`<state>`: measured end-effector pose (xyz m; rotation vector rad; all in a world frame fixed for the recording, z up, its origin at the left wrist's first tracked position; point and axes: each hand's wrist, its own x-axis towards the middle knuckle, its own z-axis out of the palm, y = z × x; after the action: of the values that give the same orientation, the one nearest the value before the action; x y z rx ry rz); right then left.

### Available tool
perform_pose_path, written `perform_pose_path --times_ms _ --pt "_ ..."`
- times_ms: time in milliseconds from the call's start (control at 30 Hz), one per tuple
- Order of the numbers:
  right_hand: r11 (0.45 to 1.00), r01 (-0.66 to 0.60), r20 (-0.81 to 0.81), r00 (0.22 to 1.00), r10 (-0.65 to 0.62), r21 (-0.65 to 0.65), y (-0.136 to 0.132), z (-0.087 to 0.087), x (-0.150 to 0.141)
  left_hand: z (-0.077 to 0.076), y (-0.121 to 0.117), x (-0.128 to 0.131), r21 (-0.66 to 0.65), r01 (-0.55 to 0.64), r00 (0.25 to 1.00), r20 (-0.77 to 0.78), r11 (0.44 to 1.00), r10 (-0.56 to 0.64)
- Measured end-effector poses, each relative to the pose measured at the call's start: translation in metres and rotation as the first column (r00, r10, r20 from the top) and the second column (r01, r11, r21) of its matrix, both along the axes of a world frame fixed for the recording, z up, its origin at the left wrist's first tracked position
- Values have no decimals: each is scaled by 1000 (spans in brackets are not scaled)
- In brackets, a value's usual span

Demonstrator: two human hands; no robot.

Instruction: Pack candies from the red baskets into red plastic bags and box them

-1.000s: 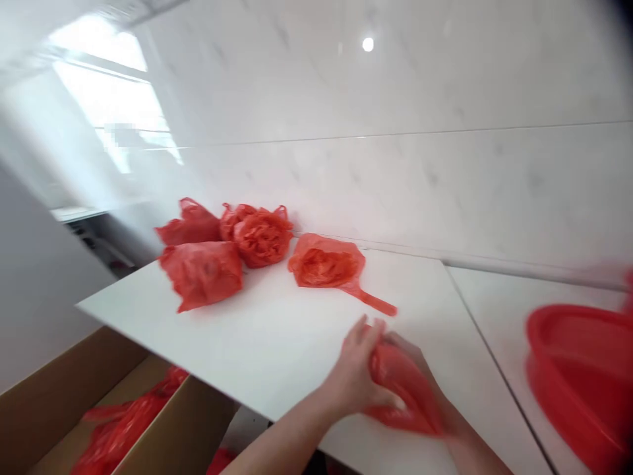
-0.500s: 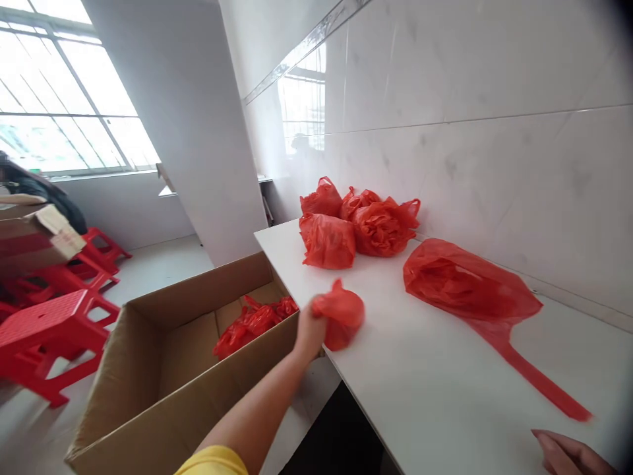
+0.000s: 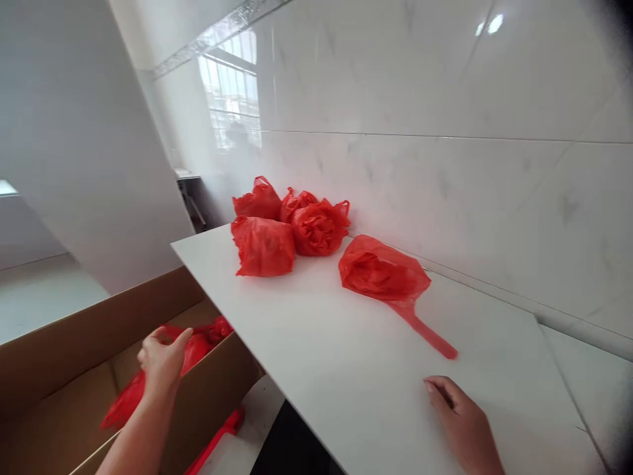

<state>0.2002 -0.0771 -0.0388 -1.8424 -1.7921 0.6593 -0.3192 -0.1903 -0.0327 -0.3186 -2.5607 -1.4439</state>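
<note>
While our left hand [image 3: 161, 359] reaches into the carton [image 3: 217, 382] in the head view, its thumb and fingers are parted with red plastic showing around them; we cannot tell whether that grip has closed on any of it. The loose red bags [image 3: 200, 349] lie heaped in the carton, just past the left edge of the surface [image 3: 297, 316] and lower than its top. To grasp well, we should pinch 1 bag by a gathered fold rather than by a thin layer, since such plastic probably tears or slips easily. Lifting upward first, clear of the carton's rim and the surface's edge, would likely avoid snagging the others. Our right hand [image 3: 462, 422] is curled, thumb against fingers, with nothing visible in it; it is best left free to steady a bag. Near it, apart, ends the strap of an open bag [image 3: 380, 270] along the wall edge. We should also avoid bumping the 4 red bundles [image 3: 264, 247] near the far left corner.
</note>
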Motion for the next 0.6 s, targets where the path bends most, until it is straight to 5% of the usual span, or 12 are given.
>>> perform_pose_path --times_ms 67,133,267,333,400,500,600 --pt "1000 -1 77 997 2 -11 -3 6 -10 6 22 17 29 80 997 -24 996 -79" --pt "999 -31 145 989 27 24 -2 8 -21 14 52 45 143 307 951 -93 941 -296" --pt "985 -114 227 970 81 132 10 8 -45 21 122 124 240 766 629 -95 596 -771" --pt "975 -131 234 968 88 177 21 7 -59 20 158 167 213 887 441 -126 410 -889" --pt "965 -145 226 970 95 220 32 7 -72 19 191 207 176 943 314 -193 282 -930" --pt "954 -152 206 973 99 259 46 5 -84 16 234 252 94 972 234 -292 215 -927" --pt "944 -149 151 983 109 294 51 2 -85 9 265 276 14 975 218 -301 224 -928"
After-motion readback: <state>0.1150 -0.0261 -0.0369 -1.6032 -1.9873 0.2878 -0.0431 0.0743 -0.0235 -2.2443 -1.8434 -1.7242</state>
